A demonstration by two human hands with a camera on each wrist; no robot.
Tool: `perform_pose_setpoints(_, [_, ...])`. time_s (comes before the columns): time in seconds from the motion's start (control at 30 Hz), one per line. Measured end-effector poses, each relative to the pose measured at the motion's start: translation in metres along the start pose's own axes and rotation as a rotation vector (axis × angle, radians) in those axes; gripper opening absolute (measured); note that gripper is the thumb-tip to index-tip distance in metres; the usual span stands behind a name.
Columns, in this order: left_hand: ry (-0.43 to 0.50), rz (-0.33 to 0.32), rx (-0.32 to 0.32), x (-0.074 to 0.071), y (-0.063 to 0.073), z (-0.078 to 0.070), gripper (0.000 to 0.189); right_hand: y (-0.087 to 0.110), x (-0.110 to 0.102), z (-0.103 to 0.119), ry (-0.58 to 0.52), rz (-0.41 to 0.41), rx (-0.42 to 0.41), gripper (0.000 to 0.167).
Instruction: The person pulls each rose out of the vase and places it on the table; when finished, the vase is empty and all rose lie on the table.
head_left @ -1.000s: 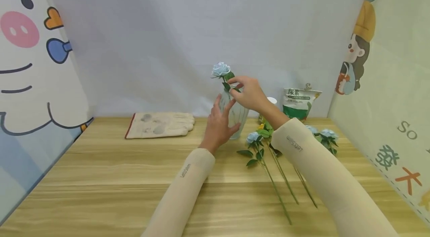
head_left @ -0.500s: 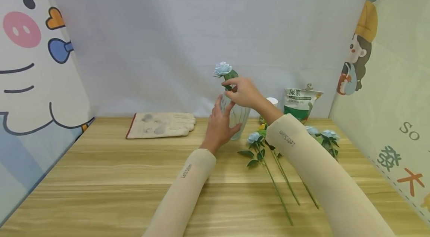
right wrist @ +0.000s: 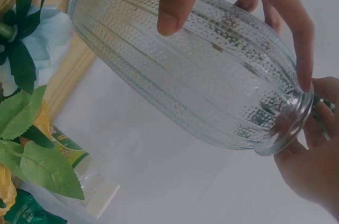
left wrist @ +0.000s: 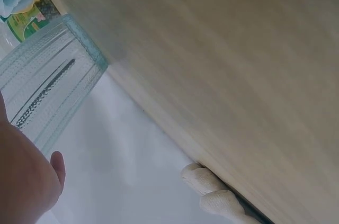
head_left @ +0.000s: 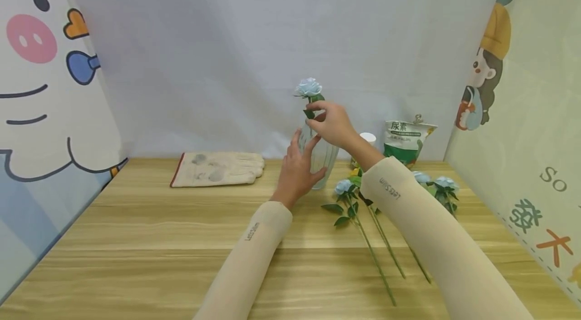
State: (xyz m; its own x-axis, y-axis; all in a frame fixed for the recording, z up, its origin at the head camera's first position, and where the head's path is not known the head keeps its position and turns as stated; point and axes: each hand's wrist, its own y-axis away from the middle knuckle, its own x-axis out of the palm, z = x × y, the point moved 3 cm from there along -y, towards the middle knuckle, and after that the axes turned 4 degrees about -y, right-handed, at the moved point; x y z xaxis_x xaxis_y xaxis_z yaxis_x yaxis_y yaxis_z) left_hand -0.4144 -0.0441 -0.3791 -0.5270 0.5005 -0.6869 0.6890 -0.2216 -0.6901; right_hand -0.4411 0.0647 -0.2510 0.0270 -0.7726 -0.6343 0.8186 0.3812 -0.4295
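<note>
My left hand (head_left: 294,171) grips the side of a clear ribbed glass vase (head_left: 323,165), which stands on the wooden table. In the right wrist view its thumb and fingers spread around the vase body (right wrist: 175,75). Above the mouth, my right hand (head_left: 335,123) pinches a light blue artificial rose (head_left: 309,87) by its stem, just under the bloom and beside the green leaves. The right wrist view has the right hand (right wrist: 312,166) close against the vase rim. I cannot make out how far the stem reaches inside the glass.
Several artificial flowers, including a blue rose (head_left: 343,186) and a yellow bloom (head_left: 355,172), lie on the table (head_left: 181,249) at right. Behind them stand a white-capped bottle (head_left: 368,137) and a clipped green-and-white bag (head_left: 403,144). Cream work gloves (head_left: 218,168) lie back left.
The blue rose has shifted right and slightly up over the vase mouth, and the right hand has adjusted its fingers around the stem. The left hand stays on the vase.
</note>
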Motion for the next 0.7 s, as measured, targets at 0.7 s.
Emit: perform_pose_setpoints(0.7, [0.029,-0.028,0.0,0.001,-0.001,-0.001,0.093,-0.002,-0.027,0.016,0.088,-0.327,-0.14,0.035])
